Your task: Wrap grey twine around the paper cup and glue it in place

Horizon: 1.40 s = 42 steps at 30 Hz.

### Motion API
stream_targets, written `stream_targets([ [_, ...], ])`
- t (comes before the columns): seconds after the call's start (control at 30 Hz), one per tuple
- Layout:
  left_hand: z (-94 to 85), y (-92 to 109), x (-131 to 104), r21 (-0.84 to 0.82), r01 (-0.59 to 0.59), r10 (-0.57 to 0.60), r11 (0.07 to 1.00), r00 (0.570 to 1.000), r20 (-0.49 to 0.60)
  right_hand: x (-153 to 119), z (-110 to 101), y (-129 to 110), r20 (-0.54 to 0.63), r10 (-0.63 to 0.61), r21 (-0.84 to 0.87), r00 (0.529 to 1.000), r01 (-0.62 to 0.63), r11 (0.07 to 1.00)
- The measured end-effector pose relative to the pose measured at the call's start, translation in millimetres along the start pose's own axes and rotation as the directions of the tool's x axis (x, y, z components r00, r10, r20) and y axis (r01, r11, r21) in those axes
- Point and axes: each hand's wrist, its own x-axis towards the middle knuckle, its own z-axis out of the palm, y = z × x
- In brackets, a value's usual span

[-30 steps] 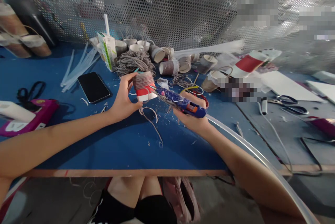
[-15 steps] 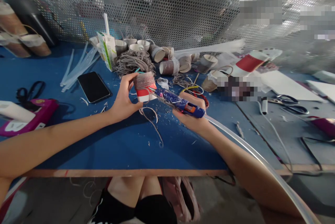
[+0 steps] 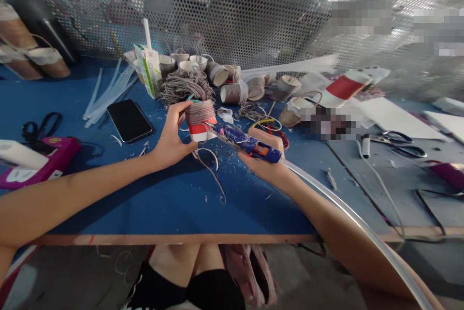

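Observation:
My left hand (image 3: pixel 173 131) is closed around a red and white paper cup (image 3: pixel 199 128), thumb at its lower end and fingers at its upper end. Grey-brown cord (image 3: pixel 200 112) is wound round the cup's upper part. In my right hand (image 3: pixel 266 155) is a blue hot glue gun (image 3: pixel 246 140), its nozzle at the cup's right side by the lowest cord turns. Whether the tip touches the cup is hard to see. A long clear glue stick (image 3: pixel 337 199) runs from the gun's back over my right forearm. A loose cord end (image 3: pixel 213 177) trails onto the table under the cup.
Behind the cup lies a heap of grey cord (image 3: pixel 186 85) among several cord-wrapped cups (image 3: pixel 235 93). A phone (image 3: pixel 129 120) and clear glue sticks (image 3: pixel 110 90) are at left, near a magenta device (image 3: pixel 54 160). Scissors (image 3: pixel 398 143) lie at right. Perforated metal (image 3: pixel 235 10) stands behind.
The glue gun in my right hand has shifted very slightly left. The cup and my left hand look the same.

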Motion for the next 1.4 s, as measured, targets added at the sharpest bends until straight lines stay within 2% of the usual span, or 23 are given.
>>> stream_targets([
  [0.23,-0.1,-1.0,-0.8,-0.020,0.006,-0.006,1.000,1.000,0.004,-0.5,-0.4,0.7,-0.003,-0.005,-0.007,1.000,0.005,1.000],
  [0.5,1.1,-4.0,-0.1,-0.054,-0.032,0.031,0.998,0.999,-0.010,-0.2,-0.4,1.8,-0.068,-0.023,0.016,0.997,0.024,1.000],
  [0.8,2.7,-6.6,-1.3,-0.089,0.004,-0.006,0.996,1.000,-0.024,1.3,-0.5,2.3,-0.091,0.018,-0.006,0.996,-0.019,1.000],
  [1.03,3.8,-10.6,-0.8,-0.122,-0.012,0.006,0.992,0.999,-0.047,1.8,-1.6,5.5,-0.149,-0.048,0.010,0.988,0.050,0.999],
  [1.4,3.5,-9.9,-1.2,-0.143,-0.023,0.016,0.989,0.998,-0.053,2.0,-2.0,10.5,-0.148,0.015,0.059,0.989,-0.006,0.998],
])
